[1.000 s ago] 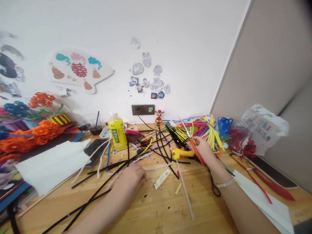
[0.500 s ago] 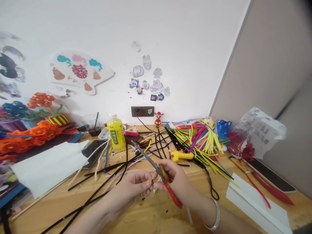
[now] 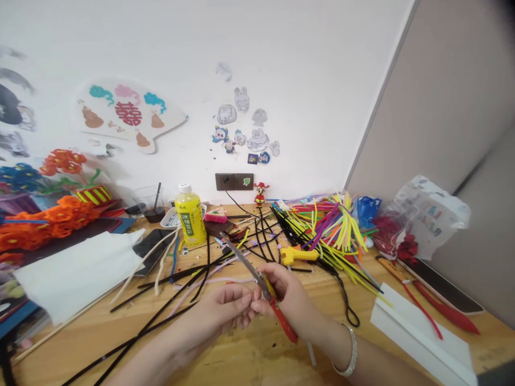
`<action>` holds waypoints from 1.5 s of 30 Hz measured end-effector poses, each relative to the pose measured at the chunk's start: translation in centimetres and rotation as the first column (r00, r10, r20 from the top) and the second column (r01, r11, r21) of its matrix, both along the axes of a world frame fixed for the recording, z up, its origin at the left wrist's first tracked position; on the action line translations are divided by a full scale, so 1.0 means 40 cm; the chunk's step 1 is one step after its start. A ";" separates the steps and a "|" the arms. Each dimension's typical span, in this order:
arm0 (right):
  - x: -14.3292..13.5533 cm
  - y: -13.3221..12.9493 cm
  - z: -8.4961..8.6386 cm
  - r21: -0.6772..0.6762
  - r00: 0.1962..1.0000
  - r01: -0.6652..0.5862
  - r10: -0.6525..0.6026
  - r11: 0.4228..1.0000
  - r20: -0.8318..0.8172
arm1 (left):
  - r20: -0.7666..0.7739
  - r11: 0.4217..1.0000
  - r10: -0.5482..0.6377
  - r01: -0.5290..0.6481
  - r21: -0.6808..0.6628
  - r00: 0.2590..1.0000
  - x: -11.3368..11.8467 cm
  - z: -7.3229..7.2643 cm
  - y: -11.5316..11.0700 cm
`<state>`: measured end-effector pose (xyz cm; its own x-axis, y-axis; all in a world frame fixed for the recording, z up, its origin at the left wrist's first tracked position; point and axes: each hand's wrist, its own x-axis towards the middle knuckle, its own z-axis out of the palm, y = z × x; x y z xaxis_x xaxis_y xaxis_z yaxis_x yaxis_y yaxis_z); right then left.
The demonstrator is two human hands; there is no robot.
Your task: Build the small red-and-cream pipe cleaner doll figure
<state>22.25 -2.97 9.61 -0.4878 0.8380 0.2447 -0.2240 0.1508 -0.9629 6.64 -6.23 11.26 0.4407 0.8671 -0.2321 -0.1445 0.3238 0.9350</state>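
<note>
My right hand (image 3: 289, 300) holds a pair of scissors (image 3: 281, 316) with red and yellow handles, the blades pointing up and to the left. Its thumb and a fingertip also reach the fingers of my left hand (image 3: 233, 305). That left hand is closed in a pinch, and whatever lies between its fingertips is hidden or too small to name. Both hands meet above the wooden table (image 3: 225, 354). Beyond them lie black pipe cleaners (image 3: 161, 321) and a yellow hot glue gun (image 3: 300, 255).
A yellow drink bottle (image 3: 191, 217) stands behind my left hand. Many coloured pipe cleaners (image 3: 341, 225) are piled at the back right. White paper (image 3: 80, 273) lies left, folded paper (image 3: 418, 338) right, near red-handled pliers (image 3: 446, 308). Orange fuzzy flowers (image 3: 52, 220) sit far left.
The small dark and pale piece seen between my fingertips is now hidden from sight. My hands and the scissors hold nearly the same position, and the view has shifted slightly.
</note>
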 end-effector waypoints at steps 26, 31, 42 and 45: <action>0.025 0.017 -0.008 0.489 0.786 0.066 -0.348 0.870 0.512 | -0.249 0.594 0.652 -0.278 0.755 0.716 -0.042 0.023 0.002; 0.023 0.013 -0.007 0.504 0.784 0.080 -0.367 0.860 0.501 | -0.250 0.587 0.658 -0.276 0.761 0.710 -0.042 0.012 0.000; 0.021 0.017 -0.012 0.493 0.778 0.102 -0.378 0.864 0.501 | -0.253 0.505 0.694 -0.206 0.838 0.674 -0.049 0.008 0.001; 0.024 0.016 -0.009 0.500 0.769 0.104 -0.388 0.860 0.508 | -0.258 0.502 0.708 -0.211 0.839 0.657 -0.051 0.011 -0.001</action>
<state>23.20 -2.32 9.25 -0.4423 0.8287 0.3430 0.4509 0.5361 -0.7137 4.61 -6.27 11.69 -0.0614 0.8624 0.5025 0.5136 -0.4044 0.7568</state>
